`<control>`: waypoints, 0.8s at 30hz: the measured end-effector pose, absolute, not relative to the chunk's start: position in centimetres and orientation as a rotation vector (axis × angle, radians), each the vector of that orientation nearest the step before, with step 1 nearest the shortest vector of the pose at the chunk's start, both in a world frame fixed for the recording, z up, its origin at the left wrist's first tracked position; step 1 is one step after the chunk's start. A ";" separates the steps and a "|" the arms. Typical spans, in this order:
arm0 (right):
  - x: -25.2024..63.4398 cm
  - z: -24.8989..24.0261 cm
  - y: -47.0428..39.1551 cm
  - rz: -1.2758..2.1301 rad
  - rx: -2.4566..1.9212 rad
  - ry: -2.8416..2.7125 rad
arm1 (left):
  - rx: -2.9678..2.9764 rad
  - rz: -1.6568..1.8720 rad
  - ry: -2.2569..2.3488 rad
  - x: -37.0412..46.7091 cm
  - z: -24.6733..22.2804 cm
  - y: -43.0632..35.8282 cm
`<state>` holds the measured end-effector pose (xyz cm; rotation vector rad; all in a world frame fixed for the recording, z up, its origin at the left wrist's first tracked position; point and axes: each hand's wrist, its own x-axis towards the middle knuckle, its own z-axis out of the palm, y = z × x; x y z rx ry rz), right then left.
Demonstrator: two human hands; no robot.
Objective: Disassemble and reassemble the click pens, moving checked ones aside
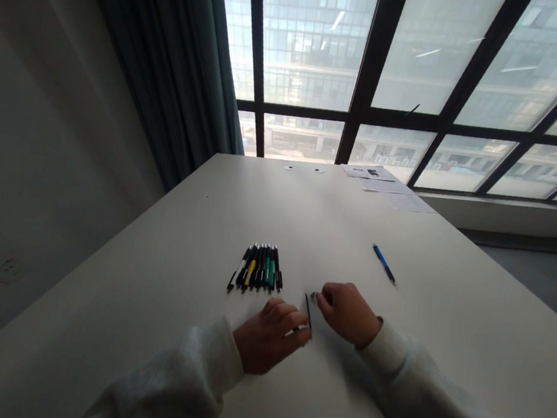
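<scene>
A thin dark rod like a pen refill [308, 310] stands out from the fingertips of my left hand [274, 335], its near end between thumb and forefinger. My right hand [347, 313] is just to the right, its fingers curled closed at a small shiny pen part [313, 296] whose exact kind I cannot make out. Something dark shows beneath my left fingers, mostly hidden. Just beyond my left hand lies a row of several pens [257, 268], side by side, mostly black with white, yellow and green ones among them.
A blue and black pen [384, 265] lies apart on the right of the white table [177, 258]. Paper sheets [386, 186] lie at the far right edge. Two small round table fittings [289, 168] are at the far edge, before the windows. A dark curtain [175, 56] hangs on the left.
</scene>
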<state>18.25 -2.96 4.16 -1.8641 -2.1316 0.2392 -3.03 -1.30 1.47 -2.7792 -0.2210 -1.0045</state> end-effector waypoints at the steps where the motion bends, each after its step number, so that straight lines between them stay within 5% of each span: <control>1: 18.7 3.6 -3.2 0.203 -1.839 -2.045 | -2.781 -0.979 -0.210 -3.3 1.5 -1.5; 24: 21.9 -0.2 -2.4 0.359 -1.602 -1.638 | -3.090 -0.777 -0.033 -3.3 1.3 0.5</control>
